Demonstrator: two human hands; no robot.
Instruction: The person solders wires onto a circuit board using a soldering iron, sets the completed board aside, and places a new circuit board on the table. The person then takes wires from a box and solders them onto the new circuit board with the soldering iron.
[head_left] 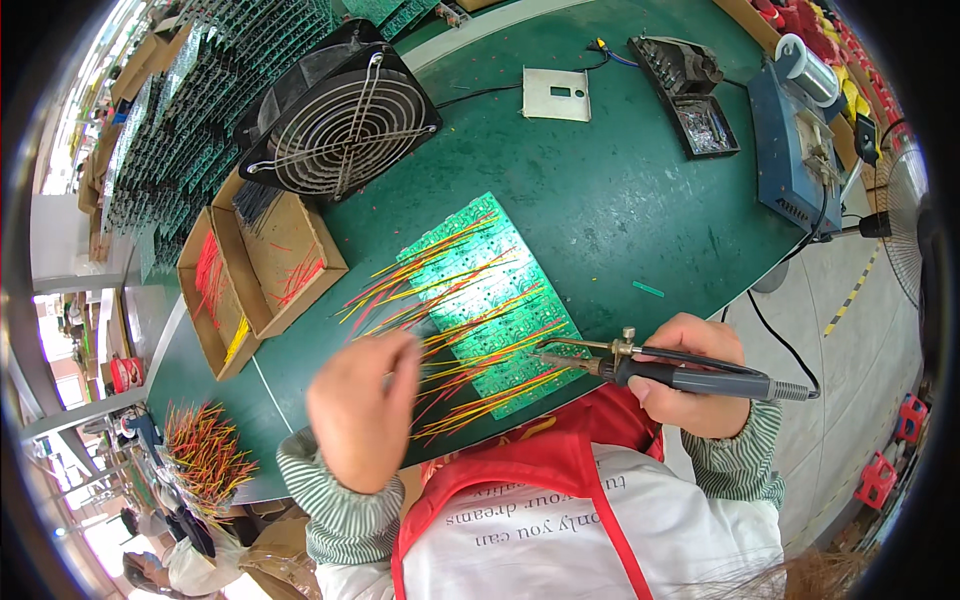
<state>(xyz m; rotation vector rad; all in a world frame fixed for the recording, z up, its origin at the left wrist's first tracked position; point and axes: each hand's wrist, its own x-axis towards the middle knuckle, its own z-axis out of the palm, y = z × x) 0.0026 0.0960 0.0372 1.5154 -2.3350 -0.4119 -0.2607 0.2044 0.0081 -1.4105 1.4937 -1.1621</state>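
A green circuit board [490, 290] lies on the green table [620, 210] in front of me, with several red and yellow wires [440, 300] fanned out across it toward the left. My right hand [695, 375] grips a soldering iron [650, 372] by its dark handle, the tip pointing left over the board's near right corner. My left hand [362, 410] hovers over the wire ends at the board's near left; it is blurred, and whether it holds a wire cannot be told.
A black fan [345, 115] stands at the back left beside cardboard boxes [260, 270] of wires. A blue soldering station [795, 150], an iron holder [690, 85] and a pale plate [556, 95] sit at the back right. Loose wires [205, 455] lie at the left.
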